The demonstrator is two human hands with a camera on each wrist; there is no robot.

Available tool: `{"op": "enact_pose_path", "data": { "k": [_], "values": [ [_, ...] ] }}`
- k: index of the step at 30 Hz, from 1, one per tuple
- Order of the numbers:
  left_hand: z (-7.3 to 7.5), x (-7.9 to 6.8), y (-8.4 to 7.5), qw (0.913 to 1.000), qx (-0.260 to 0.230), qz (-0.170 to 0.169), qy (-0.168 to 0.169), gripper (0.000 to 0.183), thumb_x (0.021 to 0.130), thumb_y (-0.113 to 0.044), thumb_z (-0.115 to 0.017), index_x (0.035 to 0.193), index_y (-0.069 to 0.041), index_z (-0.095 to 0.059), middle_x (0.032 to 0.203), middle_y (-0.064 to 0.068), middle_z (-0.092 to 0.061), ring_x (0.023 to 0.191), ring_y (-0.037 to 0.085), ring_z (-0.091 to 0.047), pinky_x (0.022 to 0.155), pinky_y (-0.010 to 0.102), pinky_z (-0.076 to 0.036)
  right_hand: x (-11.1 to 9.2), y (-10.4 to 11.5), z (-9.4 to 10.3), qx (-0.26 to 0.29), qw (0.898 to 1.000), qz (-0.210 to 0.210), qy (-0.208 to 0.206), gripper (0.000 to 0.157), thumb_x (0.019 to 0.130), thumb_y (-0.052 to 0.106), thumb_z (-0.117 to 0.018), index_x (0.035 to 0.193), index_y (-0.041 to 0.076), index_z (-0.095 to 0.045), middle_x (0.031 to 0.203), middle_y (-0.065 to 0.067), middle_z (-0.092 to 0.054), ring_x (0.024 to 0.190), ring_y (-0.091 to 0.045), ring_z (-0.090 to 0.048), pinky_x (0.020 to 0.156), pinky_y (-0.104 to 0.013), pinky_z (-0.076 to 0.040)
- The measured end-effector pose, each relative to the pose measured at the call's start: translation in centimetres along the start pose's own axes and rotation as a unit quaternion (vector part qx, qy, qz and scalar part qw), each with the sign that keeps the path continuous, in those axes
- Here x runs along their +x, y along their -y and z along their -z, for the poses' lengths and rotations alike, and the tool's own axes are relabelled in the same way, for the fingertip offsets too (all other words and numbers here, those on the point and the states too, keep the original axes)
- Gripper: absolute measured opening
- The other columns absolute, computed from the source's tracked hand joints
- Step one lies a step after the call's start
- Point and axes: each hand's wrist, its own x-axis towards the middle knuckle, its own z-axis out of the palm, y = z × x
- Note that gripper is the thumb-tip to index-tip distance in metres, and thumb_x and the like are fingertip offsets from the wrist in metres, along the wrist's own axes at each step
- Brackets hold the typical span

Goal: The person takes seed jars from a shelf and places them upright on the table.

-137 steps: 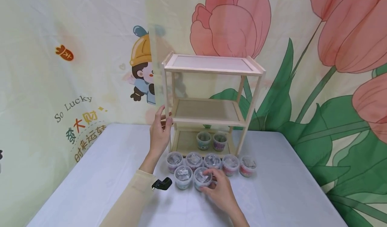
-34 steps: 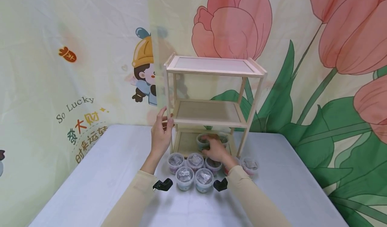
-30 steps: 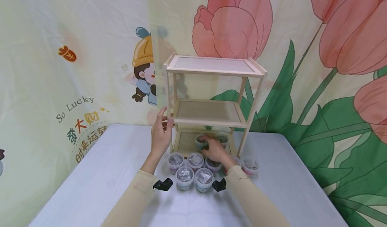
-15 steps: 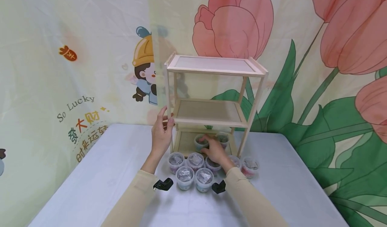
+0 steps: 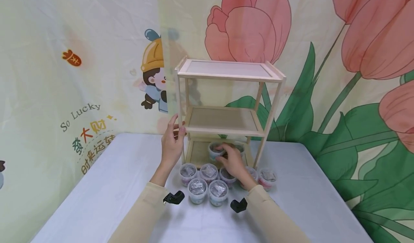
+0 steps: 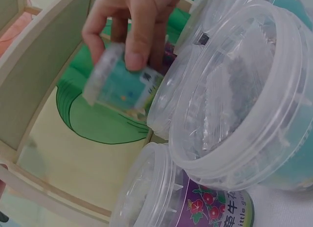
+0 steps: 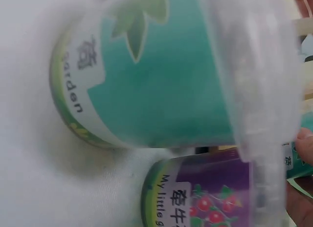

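Observation:
My left hand (image 5: 172, 142) grips the front left post of a small three-tier wooden shelf (image 5: 223, 131). On its bottom tier, my right hand (image 5: 233, 161) holds a small teal plastic tub (image 5: 213, 154) with a clear lid, thumb and fingers at its sides. The left wrist view shows this teal tub (image 6: 124, 90) blurred, with fingers over it. Just right of it stands a second tub (image 5: 240, 147), partly hidden behind the hand. Below the right forearm, a purple-labelled tub (image 5: 228, 178) is partly covered.
Several lidded tubs stand in front of the shelf on the white-covered table (image 5: 145, 214), including two nearest the person: a left tub (image 5: 197, 191) and a right tub (image 5: 218, 192). A pink tub (image 5: 267, 180) ends the row at right. A printed cloth (image 5: 113, 56) hangs behind.
My right hand has gone from a front tub to the teal tub on the bottom tier, which has shifted slightly left. The left hand stays on the post.

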Motion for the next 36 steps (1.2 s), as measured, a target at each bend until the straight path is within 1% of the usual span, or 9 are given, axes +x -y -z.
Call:
{"op": "enact_pose_path", "data": {
  "k": [3,6,10,13,20,23,26,31,36],
  "values": [
    [0.0,-0.1,0.0,1.0000,0.002,0.002,0.001,0.052,0.112,-0.027,-0.057,0.161,-0.025,-0.042,0.128,0.013,-0.072,0.096,0.033,-0.076,0.089,0.052,-0.061,-0.6,0.5,0.7,0.020,1.000,0.016,-0.013,0.031,0.088,-0.001,-0.084,0.116,0.006,-0.071,0.120,-0.016,-0.070,0.108,-0.033,-0.070,0.087,-0.040,-0.063],
    [0.0,-0.1,0.0,1.0000,0.003,0.005,0.004,0.052,0.112,-0.026,-0.057,0.162,-0.024,-0.041,0.127,0.013,-0.072,0.097,0.033,-0.075,0.089,0.052,-0.060,-1.2,1.1,1.6,0.041,0.999,0.018,-0.013,0.030,0.089,-0.001,-0.083,0.116,0.006,-0.072,0.118,-0.017,-0.067,0.103,-0.030,-0.069,0.085,-0.035,-0.063],
    [0.1,-0.1,0.0,1.0000,0.001,0.006,0.004,0.052,0.112,-0.026,-0.057,0.161,-0.024,-0.041,0.126,0.014,-0.071,0.097,0.034,-0.075,0.089,0.051,-0.060,-1.9,2.0,3.0,0.035,0.999,0.015,-0.004,0.030,0.090,0.003,-0.083,0.117,0.009,-0.072,0.117,-0.014,-0.067,0.101,-0.025,-0.069,0.085,-0.035,-0.063],
    [0.1,-0.1,0.0,1.0000,0.002,0.004,0.002,0.052,0.112,-0.026,-0.057,0.161,-0.024,-0.041,0.125,0.014,-0.071,0.096,0.034,-0.075,0.089,0.051,-0.060,-2.4,2.5,4.0,0.029,0.999,0.018,-0.004,0.030,0.089,0.002,-0.084,0.116,0.010,-0.072,0.114,-0.012,-0.067,0.098,-0.023,-0.070,0.084,-0.035,-0.063],
    [0.2,0.0,0.1,1.0000,-0.005,0.000,0.003,0.052,0.112,-0.026,-0.057,0.161,-0.025,-0.041,0.125,0.015,-0.071,0.096,0.039,-0.075,0.087,0.052,-0.060,-4.2,3.8,6.4,0.043,0.999,0.004,0.006,0.032,0.090,-0.002,-0.082,0.118,0.008,-0.071,0.114,-0.013,-0.065,0.103,-0.031,-0.073,0.088,-0.034,-0.063],
    [0.2,0.0,0.1,1.0000,-0.005,-0.001,0.002,0.053,0.111,-0.026,-0.058,0.161,-0.024,-0.041,0.125,0.015,-0.071,0.096,0.038,-0.075,0.086,0.052,-0.060,-5.0,4.0,7.3,0.043,0.999,0.000,0.009,0.031,0.089,-0.003,-0.082,0.116,0.007,-0.070,0.116,-0.012,-0.066,0.104,-0.032,-0.073,0.088,-0.034,-0.063],
    [0.3,0.0,0.2,1.0000,-0.002,-0.002,0.000,0.053,0.111,-0.025,-0.058,0.161,-0.024,-0.041,0.126,0.014,-0.072,0.095,0.034,-0.075,0.087,0.051,-0.060,-5.9,3.9,7.9,0.042,0.999,-0.002,0.016,0.033,0.088,-0.004,-0.083,0.114,0.008,-0.069,0.118,-0.011,-0.066,0.104,-0.032,-0.072,0.088,-0.036,-0.063],
    [0.2,0.0,0.2,1.0000,-0.004,-0.003,0.002,0.053,0.111,-0.026,-0.058,0.162,-0.024,-0.041,0.126,0.014,-0.071,0.095,0.034,-0.075,0.087,0.051,-0.060,-7.7,3.5,8.7,0.039,0.999,-0.024,0.021,0.035,0.086,-0.003,-0.085,0.114,0.011,-0.070,0.118,-0.009,-0.066,0.103,-0.030,-0.072,0.087,-0.037,-0.063],
    [0.1,0.1,0.3,1.0000,-0.005,-0.003,0.004,0.053,0.111,-0.026,-0.058,0.161,-0.025,-0.041,0.124,0.015,-0.071,0.095,0.035,-0.075,0.086,0.051,-0.060,-9.4,3.0,9.3,0.049,0.998,-0.042,0.013,0.035,0.085,-0.007,-0.084,0.112,0.010,-0.070,0.118,-0.011,-0.067,0.100,-0.030,-0.074,0.085,-0.031,-0.063]
  ]
}}
